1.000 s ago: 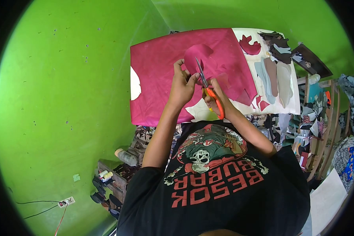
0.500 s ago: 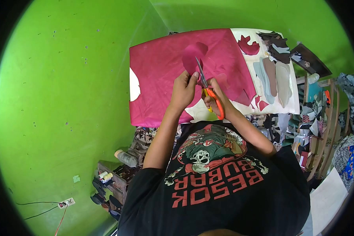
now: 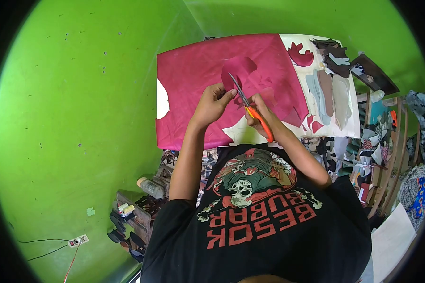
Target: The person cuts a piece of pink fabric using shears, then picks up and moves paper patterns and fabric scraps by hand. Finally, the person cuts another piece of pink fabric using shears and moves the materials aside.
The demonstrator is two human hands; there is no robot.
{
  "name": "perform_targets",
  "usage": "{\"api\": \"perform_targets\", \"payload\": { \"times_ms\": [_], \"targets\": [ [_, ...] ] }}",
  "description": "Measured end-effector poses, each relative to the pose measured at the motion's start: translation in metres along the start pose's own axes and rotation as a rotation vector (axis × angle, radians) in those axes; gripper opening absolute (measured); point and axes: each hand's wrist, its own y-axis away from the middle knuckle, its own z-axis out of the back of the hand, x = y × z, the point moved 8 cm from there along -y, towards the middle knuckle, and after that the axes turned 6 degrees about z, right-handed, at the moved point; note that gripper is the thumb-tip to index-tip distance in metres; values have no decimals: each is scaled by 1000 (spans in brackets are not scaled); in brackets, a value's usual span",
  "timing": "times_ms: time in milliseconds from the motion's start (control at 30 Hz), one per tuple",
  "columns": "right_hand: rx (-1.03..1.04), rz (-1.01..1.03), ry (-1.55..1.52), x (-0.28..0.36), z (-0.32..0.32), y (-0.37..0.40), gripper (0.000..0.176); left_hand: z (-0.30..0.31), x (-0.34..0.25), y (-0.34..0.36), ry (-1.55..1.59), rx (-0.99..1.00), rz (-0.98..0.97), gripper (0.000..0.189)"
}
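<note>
My right hand (image 3: 259, 113) grips a pair of scissors (image 3: 260, 121) with orange and yellow handles. Their blades point up and left across a curved piece of dark red leather (image 3: 241, 67). At the lower edge of that piece, my left hand (image 3: 213, 103) pinches it between thumb and fingers. Both hands are above a large dark red leather sheet (image 3: 189, 85) spread over a pale tabletop (image 3: 161, 102).
Right of the sheet lie a red cut-out (image 3: 301, 55), dark scraps (image 3: 333, 54) and shoe-shaped pieces (image 3: 341, 101). A wooden rack (image 3: 395, 155) with fabric scraps stands on the right. At lower left are thread spools (image 3: 126, 209), a plastic bottle (image 3: 151, 187) and a power strip (image 3: 78, 241).
The scissors' handles have come together and their blades have swung a little left. My left hand has shifted slightly left, still holding the leather piece.
</note>
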Motion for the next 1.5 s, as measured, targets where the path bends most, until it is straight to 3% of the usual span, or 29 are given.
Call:
{"api": "perform_targets", "payload": {
  "times_ms": [67,100,167,200,267,467,700,833,1033,1100,1300,1400,1500],
  "targets": [
    [24,-226,-354,-23,-6,4,38,0,1,0,12,9,8,17],
    [25,-226,-354,-32,-6,4,38,0,1,0,24,17,15,17],
    [36,87,21,-28,-1,1,69,3,4,0,-6,6,29,18],
    [39,87,23,-21,-1,2,69,4,6,0,-35,-5,46,18],
    [79,-27,-123,-8,-8,4,87,3,4,0,13,-10,25,19],
    [103,-20,-294,-13,-13,-1,87,2,8,-1,43,-27,4,21],
    [99,-42,-255,-12,-8,-1,80,0,6,-1,-24,11,74,16],
    [69,-41,-253,-7,-9,-3,84,-1,11,-5,39,-3,5,18],
    [70,-10,-183,-9,-7,-3,90,5,22,-11,-144,17,-16,26],
    [89,5,-162,-8,-6,-2,90,5,26,-8,-233,89,124,17],
    [82,56,-91,-7,-4,-10,84,8,26,-10,-153,77,55,20],
    [31,-104,-223,-14,-4,-10,85,2,7,-6,63,-15,-31,28],
    [77,19,-68,-10,-2,-13,86,6,17,-8,27,-70,-16,34]
  ]
}}
